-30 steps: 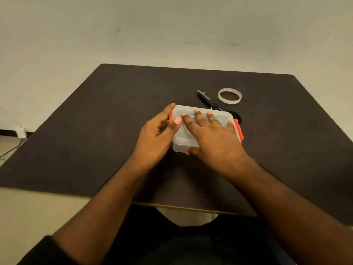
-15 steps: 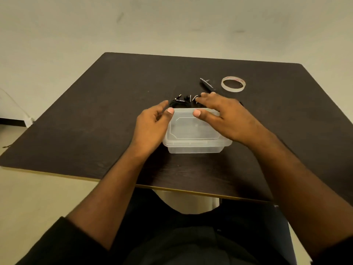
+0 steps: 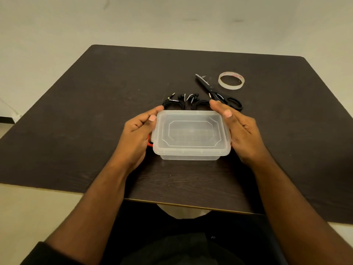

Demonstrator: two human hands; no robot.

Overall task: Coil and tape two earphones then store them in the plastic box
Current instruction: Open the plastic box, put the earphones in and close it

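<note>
Plastic box [image 3: 191, 134], clear, lid on: we found it near the table's [image 3: 76, 111] front edge, midway along. Left hand [image 3: 136, 133] gripped its left end, fingers curled; right hand [image 3: 239, 131] lay against its right end, fingers straight and together. Two coiled earphones [image 3: 188, 102] sat just behind; scissors [image 3: 215, 92] and tape roll [image 3: 231, 80] toward the far right corner.

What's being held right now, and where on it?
The plastic box, lid on: left hand grips its left end, right hand lies against its right end.

Translucent smooth plastic box [image 3: 191, 134] on a matt, wood-grained dark table [image 3: 95, 104]; glossy clear tape roll [image 3: 231, 80].
</note>
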